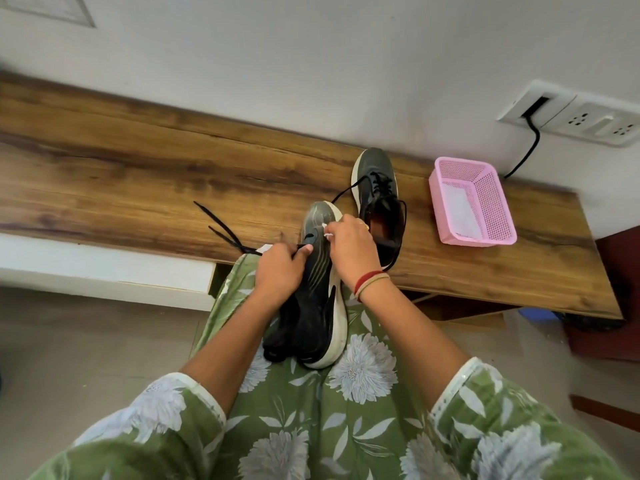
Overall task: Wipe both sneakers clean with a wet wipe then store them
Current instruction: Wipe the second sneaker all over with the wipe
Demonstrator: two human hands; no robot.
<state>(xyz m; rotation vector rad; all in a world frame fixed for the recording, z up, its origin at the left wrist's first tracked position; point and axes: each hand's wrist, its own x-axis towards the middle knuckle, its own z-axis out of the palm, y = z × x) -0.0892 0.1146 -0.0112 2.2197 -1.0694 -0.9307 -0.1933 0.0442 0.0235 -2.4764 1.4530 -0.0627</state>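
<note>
Sneaker (317,306): lying on lap, centre frame.
Left hand (280,268): fingers clamping its laced upper.
Right hand (349,247): fingers pinching wet wipe (326,231) against toe.
Second sneaker (377,199): sitting on bench (138,174), centre right.

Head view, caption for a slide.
Left hand grips a sneaker, right hand holds a wipe to its toe; second sneaker on bench.

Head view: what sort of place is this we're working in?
Most likely a room in a home: a wooden bench against a white wall, a socket panel with a cable plugged in, and a pink basket on the bench.
</note>
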